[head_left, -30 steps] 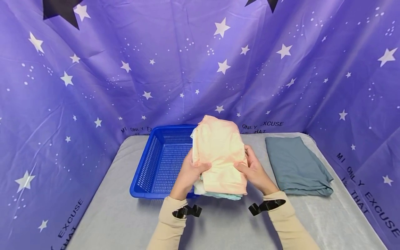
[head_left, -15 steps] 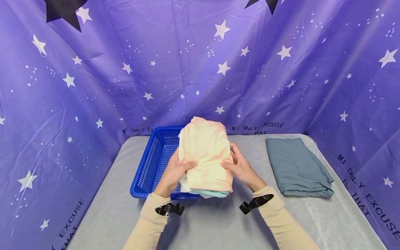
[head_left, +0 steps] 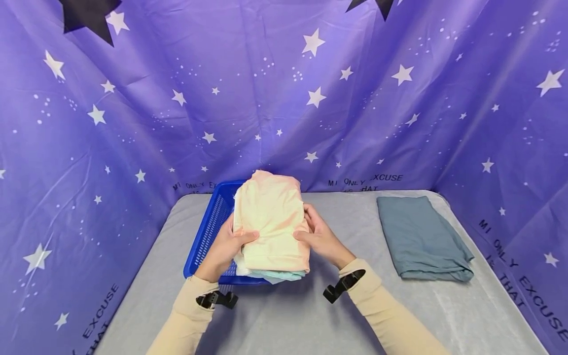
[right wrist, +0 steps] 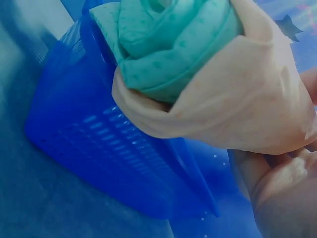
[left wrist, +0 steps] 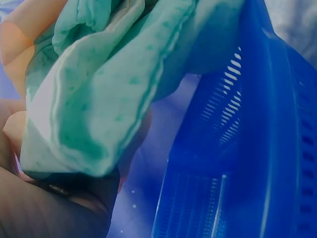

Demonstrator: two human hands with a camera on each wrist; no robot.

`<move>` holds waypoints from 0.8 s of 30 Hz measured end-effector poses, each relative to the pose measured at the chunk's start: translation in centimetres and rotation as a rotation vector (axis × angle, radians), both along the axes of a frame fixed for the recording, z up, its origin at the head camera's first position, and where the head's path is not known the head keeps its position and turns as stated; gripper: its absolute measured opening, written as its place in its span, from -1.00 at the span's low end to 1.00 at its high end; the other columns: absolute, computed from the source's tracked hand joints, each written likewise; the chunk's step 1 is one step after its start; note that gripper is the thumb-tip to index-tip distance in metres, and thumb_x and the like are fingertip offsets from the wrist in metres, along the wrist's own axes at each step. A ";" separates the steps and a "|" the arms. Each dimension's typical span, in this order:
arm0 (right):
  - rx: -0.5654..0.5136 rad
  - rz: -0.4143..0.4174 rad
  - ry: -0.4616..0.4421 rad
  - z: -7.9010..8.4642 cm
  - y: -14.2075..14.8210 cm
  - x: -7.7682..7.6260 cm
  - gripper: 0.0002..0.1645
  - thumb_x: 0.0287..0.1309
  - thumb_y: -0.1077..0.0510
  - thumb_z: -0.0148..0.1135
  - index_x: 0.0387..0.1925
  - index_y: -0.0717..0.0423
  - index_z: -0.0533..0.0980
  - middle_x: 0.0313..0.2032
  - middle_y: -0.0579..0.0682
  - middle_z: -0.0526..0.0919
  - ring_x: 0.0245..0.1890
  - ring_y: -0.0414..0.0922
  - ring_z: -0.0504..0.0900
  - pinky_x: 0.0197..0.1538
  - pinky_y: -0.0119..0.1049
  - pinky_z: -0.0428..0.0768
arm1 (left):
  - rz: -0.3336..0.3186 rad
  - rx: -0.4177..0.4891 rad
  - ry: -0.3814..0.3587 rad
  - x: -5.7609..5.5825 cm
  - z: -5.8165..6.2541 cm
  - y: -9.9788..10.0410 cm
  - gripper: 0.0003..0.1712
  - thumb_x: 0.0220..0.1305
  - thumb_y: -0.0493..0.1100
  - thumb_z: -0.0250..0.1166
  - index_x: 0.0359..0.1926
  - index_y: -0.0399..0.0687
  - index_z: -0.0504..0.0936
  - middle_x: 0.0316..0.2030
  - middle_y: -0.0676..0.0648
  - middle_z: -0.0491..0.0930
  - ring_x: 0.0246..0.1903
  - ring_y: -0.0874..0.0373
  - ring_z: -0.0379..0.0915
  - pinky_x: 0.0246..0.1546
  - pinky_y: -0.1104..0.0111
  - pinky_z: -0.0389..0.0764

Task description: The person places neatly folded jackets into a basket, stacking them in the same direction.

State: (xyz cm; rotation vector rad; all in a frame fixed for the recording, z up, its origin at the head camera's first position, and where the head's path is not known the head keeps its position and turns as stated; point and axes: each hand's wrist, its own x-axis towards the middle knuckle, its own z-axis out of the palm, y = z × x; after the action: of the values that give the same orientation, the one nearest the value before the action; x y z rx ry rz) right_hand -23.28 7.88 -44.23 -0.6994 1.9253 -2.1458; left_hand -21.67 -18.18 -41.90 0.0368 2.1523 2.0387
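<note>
The perforated basket (head_left: pixel 208 229) is smooth, glossy plastic; the peach garment (head_left: pixel 272 222), matt cloth; the mint-green garment (right wrist: pixel 183 54), dot-textured cloth; the worktop (head_left: pixel 284 320), velvety-looking fabric; the starry curtain (head_left: pixel 266 108), faintly shiny cloth.

The person wears cream sleeves (head_left: pixel 181 315) and black wrist straps (head_left: pixel 352 280) bearing black mounts (head_left: pixel 230 300).

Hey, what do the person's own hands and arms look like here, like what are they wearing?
The left hand and right hand are ungloved. Both arms wear plain, long beige sleeves. A black strap circles each wrist over the sleeve, with a small black piece jutting inward. I see no cables.
</note>
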 end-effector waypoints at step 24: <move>-0.003 0.073 -0.178 -0.5 -3.7 -2.6 -0.08 0.16 0.48 -0.01 0.55 0.16 0.01 0.51 0.19 0.21 0.40 -0.03 0.28 0.24 -0.35 0.49 | -0.044 -0.012 -0.141 -3.5 -0.3 -4.2 -0.18 0.32 -0.37 0.29 0.50 -0.06 0.13 -0.10 -0.02 0.59 -0.33 0.19 0.72 -0.28 0.31 0.76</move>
State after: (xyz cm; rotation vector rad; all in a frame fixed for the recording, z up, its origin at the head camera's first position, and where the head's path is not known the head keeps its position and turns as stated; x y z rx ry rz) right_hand -25.88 4.20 -44.76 -0.5496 1.7781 -2.0903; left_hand -25.19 -22.35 -42.19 -0.0588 2.0605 1.9420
